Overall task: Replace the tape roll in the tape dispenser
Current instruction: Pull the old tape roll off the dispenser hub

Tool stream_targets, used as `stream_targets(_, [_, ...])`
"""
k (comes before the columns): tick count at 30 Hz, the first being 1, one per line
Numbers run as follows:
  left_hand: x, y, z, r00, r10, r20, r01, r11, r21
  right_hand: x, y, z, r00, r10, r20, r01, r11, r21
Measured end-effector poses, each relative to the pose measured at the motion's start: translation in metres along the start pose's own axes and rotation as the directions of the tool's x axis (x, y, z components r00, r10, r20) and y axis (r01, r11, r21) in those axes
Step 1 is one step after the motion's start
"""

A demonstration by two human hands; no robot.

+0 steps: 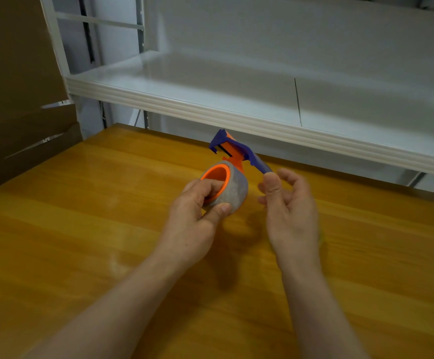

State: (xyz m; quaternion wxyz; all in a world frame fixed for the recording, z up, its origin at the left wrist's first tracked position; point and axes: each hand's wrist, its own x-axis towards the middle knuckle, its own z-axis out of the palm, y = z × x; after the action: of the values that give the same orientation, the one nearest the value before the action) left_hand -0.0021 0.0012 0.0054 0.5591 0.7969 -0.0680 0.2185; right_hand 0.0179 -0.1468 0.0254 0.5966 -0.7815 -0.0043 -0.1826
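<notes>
A grey tape roll [236,189] sits on the orange hub [217,174] of a blue and orange tape dispenser [236,149], held above the wooden table [81,216]. My left hand [197,211] grips the roll, fingers inside the orange hub and thumb on the roll's outer face. My right hand [288,206] pinches the end of the dispenser's blue handle [259,164] between thumb and fingers. The dispenser's blue cutter end points up and away from me.
A white metal shelf [262,99] runs across just behind the table, its front lip overhanging the far edge. Brown cardboard [16,86] stands at the left beside the shelf post.
</notes>
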Motion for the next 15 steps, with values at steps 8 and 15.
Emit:
stream_targets(8, [-0.0018,0.0021,0.0006,0.999,0.034,0.008,-0.034,0.999,0.024,0.0005,0.0045,0.0025,0.890,0.240,0.388,-0.331,0.925,0.187])
stream_targets(15, [-0.0014,0.0009,-0.0015,0.999,0.047,-0.013,-0.046,0.994,0.102,0.0002,0.0023,0.0045,0.957,0.150,0.247,-0.203,0.958,0.203])
